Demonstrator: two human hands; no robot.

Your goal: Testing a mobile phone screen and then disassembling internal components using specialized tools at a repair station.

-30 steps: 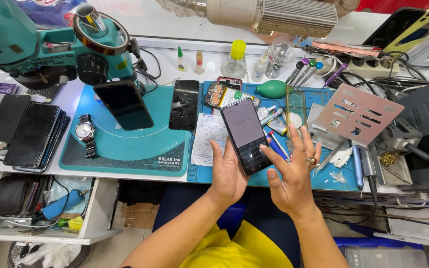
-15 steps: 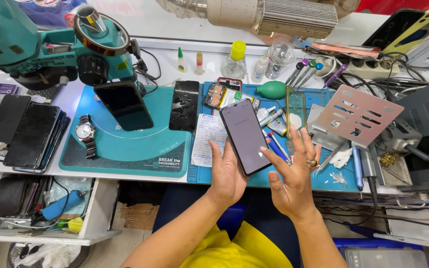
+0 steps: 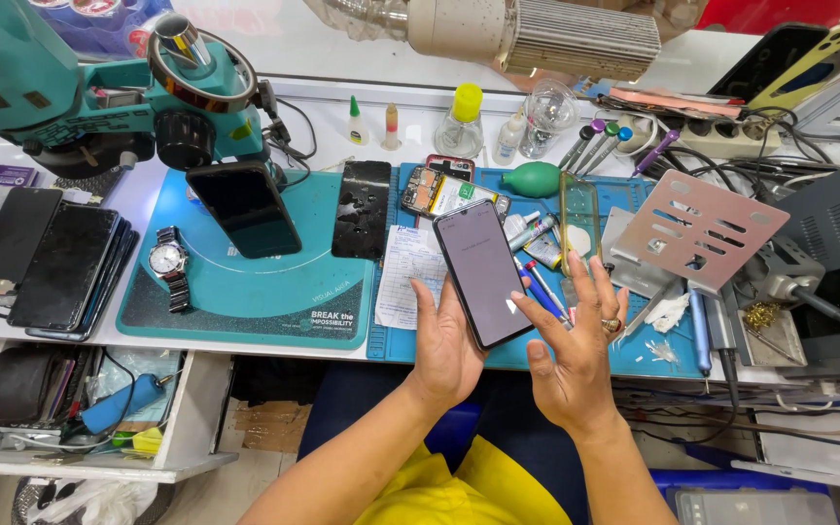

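- The left hand (image 3: 449, 345) cradled a dark smartphone (image 3: 483, 272) from below, its fingers curled loosely around the lower left edge, holding the phone tilted above the blue work mat (image 3: 634, 355) at the front edge of the table (image 3: 148, 340)
- The right hand (image 3: 576, 350) was spread open with its fingers fanned, the index fingertip touching the lower right of the greyish, lit screen
- The step in hand looked like checking the touchscreen of the held phone, judged from the fingertip on the glass
- A next move would call for a steady left-hand hold and light, precise taps, since the phone rested only in the palm
- Nearby lay a wristwatch (image 3: 167, 262) on the teal pad (image 3: 245, 292), a paper slip (image 3: 405, 277) just left of the phone, and a perforated metal plate (image 3: 697, 228) to the right
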